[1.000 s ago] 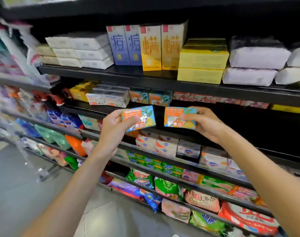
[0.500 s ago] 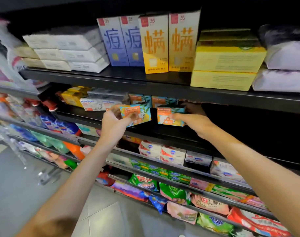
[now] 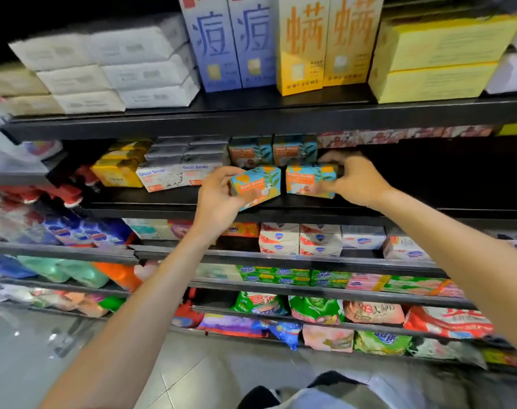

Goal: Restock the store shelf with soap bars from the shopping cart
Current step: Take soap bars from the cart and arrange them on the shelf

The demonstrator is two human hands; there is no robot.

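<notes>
My left hand (image 3: 219, 199) grips a blue-and-orange goat soap box (image 3: 256, 185), tilted, just above the front of the black middle shelf (image 3: 168, 199). A second matching soap box (image 3: 310, 180) stands upright on that shelf, held at its right end by my right hand (image 3: 353, 180). The two boxes sit side by side, nearly touching. Behind them stand two more of the same soap boxes (image 3: 273, 150). The shopping cart is out of view.
White goat soap boxes (image 3: 168, 177) and yellow boxes (image 3: 120, 169) lie left on the same shelf; its right part is dark. Tall blue and yellow cartons (image 3: 278, 42) stand on the shelf above. Lower shelves hold white soap boxes (image 3: 301, 240) and bagged goods.
Both hands moved forward and down from in front of the shelves onto the middle shelf, carrying the two soap boxes. The right box now stands on the shelf. The camera came closer.
</notes>
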